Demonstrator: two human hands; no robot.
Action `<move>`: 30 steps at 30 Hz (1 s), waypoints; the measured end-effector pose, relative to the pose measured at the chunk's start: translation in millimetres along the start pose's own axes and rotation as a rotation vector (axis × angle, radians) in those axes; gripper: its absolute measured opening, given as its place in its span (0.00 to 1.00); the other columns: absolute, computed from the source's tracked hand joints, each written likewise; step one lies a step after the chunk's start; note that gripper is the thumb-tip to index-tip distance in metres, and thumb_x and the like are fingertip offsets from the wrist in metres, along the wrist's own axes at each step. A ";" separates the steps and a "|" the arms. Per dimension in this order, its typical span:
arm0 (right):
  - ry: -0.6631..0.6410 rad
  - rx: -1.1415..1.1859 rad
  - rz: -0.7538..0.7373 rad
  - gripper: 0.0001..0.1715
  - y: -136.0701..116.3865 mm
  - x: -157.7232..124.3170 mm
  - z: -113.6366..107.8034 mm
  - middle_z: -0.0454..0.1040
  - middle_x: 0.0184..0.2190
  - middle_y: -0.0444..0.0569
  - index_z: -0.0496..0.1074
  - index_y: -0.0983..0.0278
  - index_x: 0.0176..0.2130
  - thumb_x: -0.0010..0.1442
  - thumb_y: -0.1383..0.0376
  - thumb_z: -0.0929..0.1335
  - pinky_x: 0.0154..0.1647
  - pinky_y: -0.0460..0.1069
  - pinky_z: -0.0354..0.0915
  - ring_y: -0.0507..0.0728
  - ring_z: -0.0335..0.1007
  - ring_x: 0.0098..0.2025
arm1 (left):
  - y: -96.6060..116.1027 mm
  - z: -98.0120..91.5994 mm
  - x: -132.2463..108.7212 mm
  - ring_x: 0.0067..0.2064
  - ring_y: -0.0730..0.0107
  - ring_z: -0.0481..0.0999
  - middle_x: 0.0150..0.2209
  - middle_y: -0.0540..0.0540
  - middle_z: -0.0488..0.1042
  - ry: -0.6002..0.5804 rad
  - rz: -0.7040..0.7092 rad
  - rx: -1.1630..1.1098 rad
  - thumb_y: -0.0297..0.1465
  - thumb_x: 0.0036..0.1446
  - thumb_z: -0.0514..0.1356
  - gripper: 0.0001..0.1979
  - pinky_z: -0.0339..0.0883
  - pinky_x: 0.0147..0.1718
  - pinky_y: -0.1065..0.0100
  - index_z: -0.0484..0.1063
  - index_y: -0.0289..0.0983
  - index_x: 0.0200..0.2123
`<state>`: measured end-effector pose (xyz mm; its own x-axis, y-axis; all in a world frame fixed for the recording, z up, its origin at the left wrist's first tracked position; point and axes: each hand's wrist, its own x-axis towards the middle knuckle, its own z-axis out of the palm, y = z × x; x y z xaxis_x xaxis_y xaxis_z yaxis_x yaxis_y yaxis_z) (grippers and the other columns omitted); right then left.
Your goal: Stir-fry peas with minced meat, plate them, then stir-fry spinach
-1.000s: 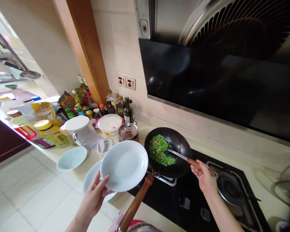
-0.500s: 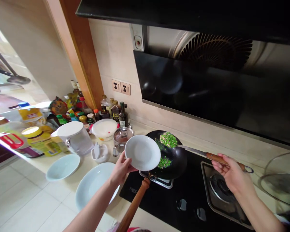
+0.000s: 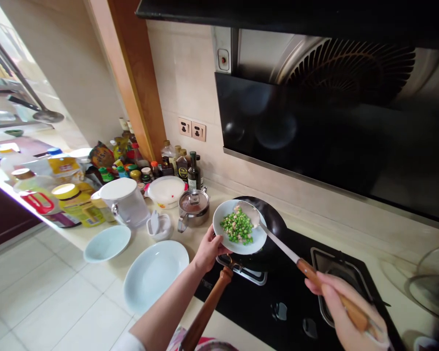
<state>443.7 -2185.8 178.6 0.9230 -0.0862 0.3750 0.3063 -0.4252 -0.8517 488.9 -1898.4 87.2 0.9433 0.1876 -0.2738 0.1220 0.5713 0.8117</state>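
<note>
My left hand grips the left rim of a small white plate and holds it above the wok. Green peas with small pinkish bits lie on this plate. In my right hand is the wooden handle of a spatula. Its metal head rests over the plate's far right side, beside the peas. Below the plate sits the black wok on the left burner, its inside mostly hidden. The wok's wooden handle points toward me, touched by neither hand.
A large pale plate and a pale bowl stand on the left counter. Behind them are a lidded steel pot, a water pitcher and several bottles. The range hood hangs low ahead. A glass lid lies at the right.
The spatula with its peas has moved left from over the wok to the white plate, and the peas now lie on the plate. My right hand has come lower and nearer.
</note>
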 end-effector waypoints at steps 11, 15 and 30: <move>-0.197 -0.249 -0.581 0.17 -3.5 -3.5 -23.0 0.78 0.44 0.47 0.77 0.56 0.46 0.57 0.70 0.68 0.43 0.46 0.75 0.56 0.79 0.39 | 1.2 -17.8 -9.2 0.28 0.68 0.78 0.35 0.47 0.77 0.074 0.016 -0.042 0.28 0.44 0.67 0.35 0.76 0.25 0.67 0.63 0.40 0.57; 0.072 -0.206 -0.296 0.08 -5.6 15.9 -24.1 0.80 0.36 0.47 0.77 0.58 0.39 0.58 0.64 0.69 0.39 0.50 0.76 0.59 0.79 0.35 | 2.1 -35.9 -22.6 0.26 0.69 0.77 0.34 0.48 0.77 0.113 0.026 -0.050 0.30 0.44 0.67 0.35 0.77 0.25 0.66 0.63 0.39 0.57; 0.070 0.123 0.621 0.22 73.4 85.3 23.7 0.77 0.19 0.51 0.74 0.67 0.33 0.41 0.56 0.76 0.17 0.49 0.72 0.60 0.75 0.19 | 9.0 -88.3 -77.7 0.27 0.71 0.77 0.33 0.49 0.78 0.285 0.019 -0.075 0.33 0.41 0.71 0.37 0.77 0.26 0.69 0.64 0.39 0.56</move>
<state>550.5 -2203.0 139.4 0.9210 -0.3440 -0.1828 -0.2527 -0.1705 -0.9524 389.5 -1837.3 70.2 0.8194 0.4095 -0.4011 0.0717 0.6210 0.7806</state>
